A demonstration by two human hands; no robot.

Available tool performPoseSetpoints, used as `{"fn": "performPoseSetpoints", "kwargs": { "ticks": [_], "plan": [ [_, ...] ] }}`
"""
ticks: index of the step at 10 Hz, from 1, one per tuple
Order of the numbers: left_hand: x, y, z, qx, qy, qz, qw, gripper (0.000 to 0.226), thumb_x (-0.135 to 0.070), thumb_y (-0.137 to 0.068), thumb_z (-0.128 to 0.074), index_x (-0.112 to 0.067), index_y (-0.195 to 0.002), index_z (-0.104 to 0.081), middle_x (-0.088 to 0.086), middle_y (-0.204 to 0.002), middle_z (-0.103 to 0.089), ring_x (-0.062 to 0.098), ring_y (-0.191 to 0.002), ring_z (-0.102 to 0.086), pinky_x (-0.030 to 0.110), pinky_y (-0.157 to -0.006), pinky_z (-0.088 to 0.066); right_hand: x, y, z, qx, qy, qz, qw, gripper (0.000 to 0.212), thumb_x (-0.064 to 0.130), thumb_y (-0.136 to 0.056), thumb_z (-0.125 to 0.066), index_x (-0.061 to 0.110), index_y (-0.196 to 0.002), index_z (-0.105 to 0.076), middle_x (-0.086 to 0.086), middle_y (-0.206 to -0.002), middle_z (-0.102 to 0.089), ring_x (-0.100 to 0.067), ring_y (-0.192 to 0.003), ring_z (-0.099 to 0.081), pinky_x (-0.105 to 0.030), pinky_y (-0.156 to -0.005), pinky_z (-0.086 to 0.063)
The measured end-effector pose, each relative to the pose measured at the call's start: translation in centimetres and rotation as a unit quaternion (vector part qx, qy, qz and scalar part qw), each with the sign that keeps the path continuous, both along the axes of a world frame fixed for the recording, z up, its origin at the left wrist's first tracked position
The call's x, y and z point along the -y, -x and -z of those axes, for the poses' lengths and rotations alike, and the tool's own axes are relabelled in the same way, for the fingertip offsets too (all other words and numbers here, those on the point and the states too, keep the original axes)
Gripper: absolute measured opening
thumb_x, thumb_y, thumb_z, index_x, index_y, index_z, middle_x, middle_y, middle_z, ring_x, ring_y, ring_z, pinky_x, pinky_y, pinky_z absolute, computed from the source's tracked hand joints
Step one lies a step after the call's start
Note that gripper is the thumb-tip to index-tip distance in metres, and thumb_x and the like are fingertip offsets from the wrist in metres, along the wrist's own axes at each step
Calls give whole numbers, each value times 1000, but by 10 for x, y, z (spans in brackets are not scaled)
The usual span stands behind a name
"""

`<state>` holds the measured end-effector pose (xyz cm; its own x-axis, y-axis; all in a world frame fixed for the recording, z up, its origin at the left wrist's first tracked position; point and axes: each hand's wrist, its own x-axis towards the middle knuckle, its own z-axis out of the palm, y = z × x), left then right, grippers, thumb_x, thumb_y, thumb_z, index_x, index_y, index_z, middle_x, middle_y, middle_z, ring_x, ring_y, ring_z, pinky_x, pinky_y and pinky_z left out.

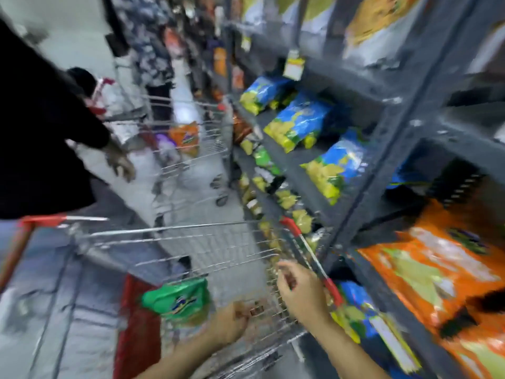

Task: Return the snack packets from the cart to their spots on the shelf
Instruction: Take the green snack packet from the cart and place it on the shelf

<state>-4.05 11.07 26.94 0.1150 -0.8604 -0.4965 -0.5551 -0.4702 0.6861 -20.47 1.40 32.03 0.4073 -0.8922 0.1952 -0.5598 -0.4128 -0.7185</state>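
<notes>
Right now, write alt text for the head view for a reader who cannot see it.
Blurred view down a shop aisle: the left hand and right hand reach into a wire cart holding a green snack packet. To the right, a grey shelf holds blue packets and orange packets; another person in black stands left.

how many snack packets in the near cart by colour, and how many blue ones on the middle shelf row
Green packet in the near cart: 1
Other colours in that cart: 0 that can be made out; the picture is blurred
Blue and yellow packets on the middle shelf row: 3
Total: 4
</notes>
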Motion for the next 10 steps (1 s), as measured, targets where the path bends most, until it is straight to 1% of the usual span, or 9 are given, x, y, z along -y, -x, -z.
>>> {"fn": "performPoseSetpoints", "kwargs": {
  "ticks": [1, 2, 4, 5, 6, 7, 8, 9, 10],
  "plan": [
    [-27, -60, 59, 32, -123, -96, 987, 26, -26, -73, -47, -3, -72, -60, 12, -66, -65, 32, -77, -65, 36, -66, -49, 5, -53, 65, -159, -117, -102, 975, 20, 27, -86, -54, 22, -100, -68, 6, -75, -64, -19, -73, -64, -36, -67, -55],
    [-62, -96, 85, -35, -177, -247, 952, 23, -17, -80, -56, -15, -58, -47, -4, -29, -47, 10, -37, -50, 18, -35, -37, 5, -96, 124, -232, -236, -137, 934, 19, 25, -82, -55, 19, -96, -67, -4, -91, -71, -26, -87, -67, -39, -79, -56],
    [-63, -146, 145, -146, -181, -466, 854, 27, -11, -82, -57, -13, -58, -44, 6, -55, -43, 15, -51, -37, 25, -51, -26, -2, -161, 194, -290, -408, -142, 854, 37, 13, -89, -58, 10, -125, -55, -6, -110, -62, -19, -94, -59, -34, -88, -53],
    [-57, -154, 175, -243, -193, -526, 792, 29, 0, -93, -38, -11, -67, -45, 9, -66, -44, 19, -60, -43, 26, -58, -34, -4, -183, 221, -270, -448, -109, 845, 49, 6, -87, -61, 11, -134, -47, -2, -113, -60, -16, -92, -61, -28, -80, -55],
    [-59, -164, 211, -259, -208, -528, 782, 25, 6, -92, -34, -4, -73, -47, 11, -69, -42, 20, -61, -43, 25, -56, -34, -1, -203, 237, -183, -507, -51, 841, 48, -3, -88, -58, 3, -134, -45, -16, -137, -52, -27, -110, -60, -34, -94, -53],
    [-50, -168, 242, -274, -193, -543, 770, 25, -1, -93, -43, 8, -115, -48, 11, -78, -49, 18, -65, -55, 22, -43, -50, 8, -220, 250, -129, -528, -57, 838, 28, 10, -97, -50, 4, -124, -54, -21, -123, -59, -35, -113, -56, -46, -105, -42],
    [-31, -167, 245, -247, -136, -553, 784, 30, 13, -91, -38, 3, -118, -48, 21, -80, -54, 12, -54, -59, 11, -38, -43, 1, -242, 237, 36, -578, 4, 815, 28, 13, -102, -40, 7, -125, -54, -21, -119, -60, -42, -116, -53, -32, -97, -46],
    [-16, -164, 205, -142, -88, -453, 876, 22, 8, -88, -49, -13, -87, -56, 28, -104, -63, 35, -95, -60, 28, -72, -50, 5, -232, 261, -83, -507, -36, 857, 41, 4, -87, -67, -2, -126, -57, -13, -122, -62, -28, -114, -60, -13, -74, -46],
    [-15, -180, 207, -97, -28, -386, 917, 34, 3, -74, -66, -8, -105, -57, 15, -111, -63, 27, -100, -60, 20, -73, -48, 11, -215, 259, -5, -489, -15, 872, 39, -6, -72, -79, 4, -106, -65, -18, -118, -67, -21, -87, -70, -25, -69, -58]
  ]
}}
